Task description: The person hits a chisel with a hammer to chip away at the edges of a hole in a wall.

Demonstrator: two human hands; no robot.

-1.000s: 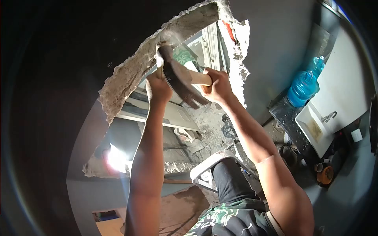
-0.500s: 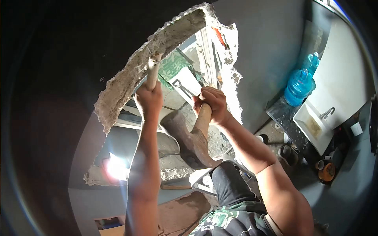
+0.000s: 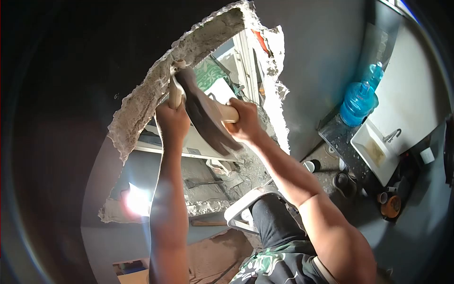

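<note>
Currently gripped in the left hand (image 3: 172, 122), toward 10 o'clock: a pale, slim, cylindrical rod (image 3: 175, 96), closed about by the fingers, stood nearly upright in view. Set with its upper end close against a rough, grey-white, broken masonry edge (image 3: 142, 102); contact not certain from this angle.

Clamped in the right hand (image 3: 244, 120), toward 1 o'clock: a pale, round wooden hammer handle (image 3: 230, 113). Fixed to it, toward 11 o'clock: a long, curved, dark metal hammer head (image 3: 201, 109), slanted from upper left to lower right between the hands, slightly blurred. Overlapping the rod at its upper end as viewed; touching or apart, cannot tell.

Noted through the gap, between 11 and 12: a green patterned cloth (image 3: 210, 73). At 8: a glaring white light (image 3: 138, 201). Between 5 and 6: a white-framed stool-like seat (image 3: 239, 208), beside a dark-trousered leg (image 3: 274, 217). Toward 3: a white rectangular sink (image 3: 376, 149), with blue translucent water bottles (image 3: 358, 105) just above.
</note>
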